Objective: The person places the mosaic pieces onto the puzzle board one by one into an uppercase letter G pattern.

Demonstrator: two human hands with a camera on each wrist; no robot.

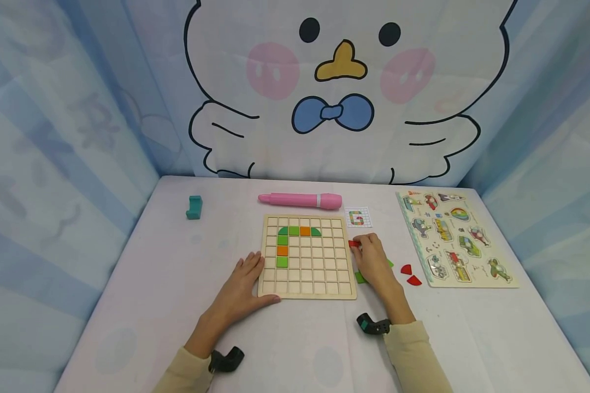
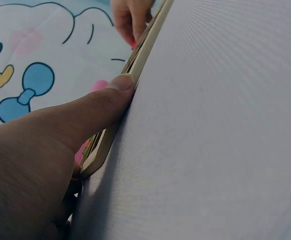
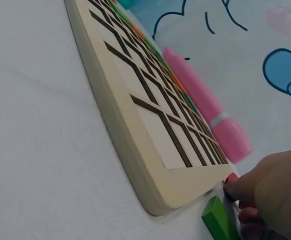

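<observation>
My left hand (image 1: 241, 286) rests at the near-left corner of a wooden grid board (image 1: 307, 296). Its fingers lie along the left side, and the thumb presses straight on the front edge. Green and orange square tiles (image 1: 282, 250) and dark green rounded tiles (image 1: 283, 231) sit in the board's cells, forming a row and a column. Beyond the board's right edge, my right hand (image 1: 373, 262) pinches a small red tile (image 3: 231, 177) at its fingertips. A green tile (image 3: 218, 218) lies on the table below that hand, beside the board.
Two red quarter-round tiles (image 1: 413, 280) lie right of my right hand. A pattern card (image 1: 358, 217) and a pink pen-like stick (image 1: 300, 200) lie behind the board. A picture puzzle board (image 1: 467, 240) is at the right, a teal block (image 1: 194, 207) at the back left.
</observation>
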